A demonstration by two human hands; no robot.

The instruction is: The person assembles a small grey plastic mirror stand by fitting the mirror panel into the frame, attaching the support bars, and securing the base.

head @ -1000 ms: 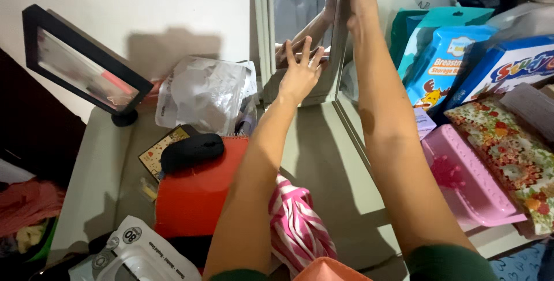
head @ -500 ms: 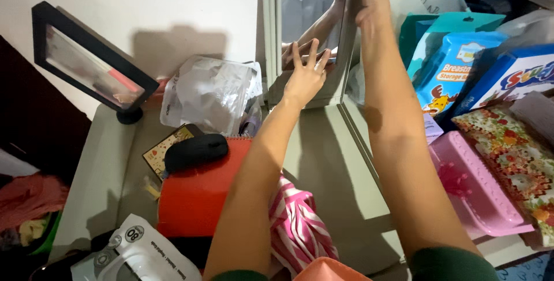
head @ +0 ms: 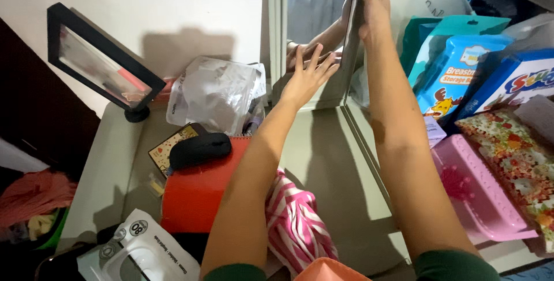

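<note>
A grey-framed mirror (head: 277,32) stands upright against the white wall at the top middle of the head view. My left hand (head: 306,76) rests flat, fingers spread, against the mirror's lower glass and frame. Higher up, my right hand (head: 372,4) grips the mirror's right edge near its top corner. Both hands and forearms are reflected in the glass. The mirror's base sits on a grey tabletop (head: 329,154).
A black-framed display (head: 101,67) stands at left, beside a crumpled clear plastic bag (head: 216,93). A black mouse (head: 199,148) lies on a red notebook (head: 193,197); pink striped fabric (head: 297,220) is nearer. Pink tray (head: 479,191), floral box (head: 516,154) and blue packages (head: 456,73) crowd the right.
The view has drifted slightly, so everything sits a little further right. Both hands stay on the mirror in the same grip.
</note>
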